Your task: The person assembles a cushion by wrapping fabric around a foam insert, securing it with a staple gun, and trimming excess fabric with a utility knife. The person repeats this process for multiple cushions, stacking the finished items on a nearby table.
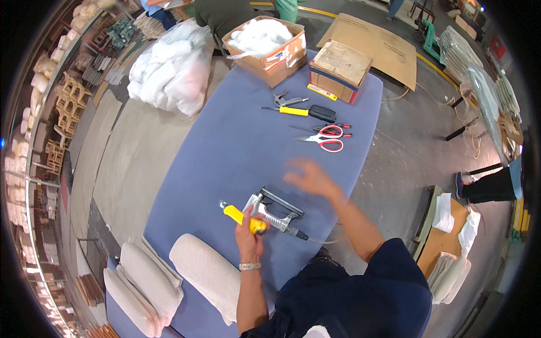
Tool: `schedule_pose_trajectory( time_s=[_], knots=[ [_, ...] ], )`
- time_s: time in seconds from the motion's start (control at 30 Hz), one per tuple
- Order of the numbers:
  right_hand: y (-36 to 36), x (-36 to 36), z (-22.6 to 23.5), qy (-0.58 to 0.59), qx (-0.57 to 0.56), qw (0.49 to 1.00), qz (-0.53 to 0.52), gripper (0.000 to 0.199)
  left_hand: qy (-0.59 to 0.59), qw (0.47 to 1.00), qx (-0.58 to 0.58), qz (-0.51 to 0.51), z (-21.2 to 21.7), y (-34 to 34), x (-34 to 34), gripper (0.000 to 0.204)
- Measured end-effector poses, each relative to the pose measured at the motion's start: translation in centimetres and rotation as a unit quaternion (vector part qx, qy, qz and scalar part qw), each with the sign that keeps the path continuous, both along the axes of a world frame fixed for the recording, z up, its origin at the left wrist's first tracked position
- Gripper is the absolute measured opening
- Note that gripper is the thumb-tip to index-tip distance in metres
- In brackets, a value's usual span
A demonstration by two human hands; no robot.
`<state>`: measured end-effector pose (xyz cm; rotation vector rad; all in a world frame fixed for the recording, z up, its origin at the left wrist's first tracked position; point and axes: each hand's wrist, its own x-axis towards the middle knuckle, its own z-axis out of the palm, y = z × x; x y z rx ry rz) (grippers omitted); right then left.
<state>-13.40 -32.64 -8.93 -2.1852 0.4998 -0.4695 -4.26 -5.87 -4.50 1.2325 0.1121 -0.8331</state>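
Note:
My left hand (248,235) is closed around a yellow hand tool (239,217) with a metal tip and a dark end; its exact kind is unclear. Just beside it, a silver and black pneumatic staple gun (260,201) lies on the blue padded tabletop (208,152), an air hose (327,241) running from its handle. Over the table beyond the gun, my right hand (310,177) is smeared by motion, and nothing shows in it. Farther off lie red and white scissors (331,145), a yellow-handled screwdriver (293,111), a black case (322,112) and a metal caliper-like tool (290,101).
Two cardboard boxes stand at the table's far end, one holding white stuffing (262,37), the other topped by a board (341,58). Beige upholstered cushions (205,270) lie at the near left. A plastic-wrapped white bundle (172,67) sits beyond the table. Another person's leg (487,186) shows at right.

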Motion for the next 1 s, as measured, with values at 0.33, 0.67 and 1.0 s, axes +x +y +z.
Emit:
schedule_pose_trajectory(
  time_s=[0.33,0.67,1.0],
  knots=[
    [-12.9,-2.2,-8.3,0.236,-0.173,0.935,-0.202,0.051,-0.031,0.977,0.189,0.096,-2.7,10.2,-4.0,0.036],
    [-11.1,5.1,-6.1,0.059,-0.057,0.986,-0.145,0.048,-0.051,0.971,0.229,0.045,-1.1,10.0,-5.7,0.032],
    [-9.7,6.2,-9.6,0.243,0.080,0.919,-0.299,0.067,-0.081,0.964,0.234,0.100,-1.7,12.2,-7.4,0.027]
  ],
)
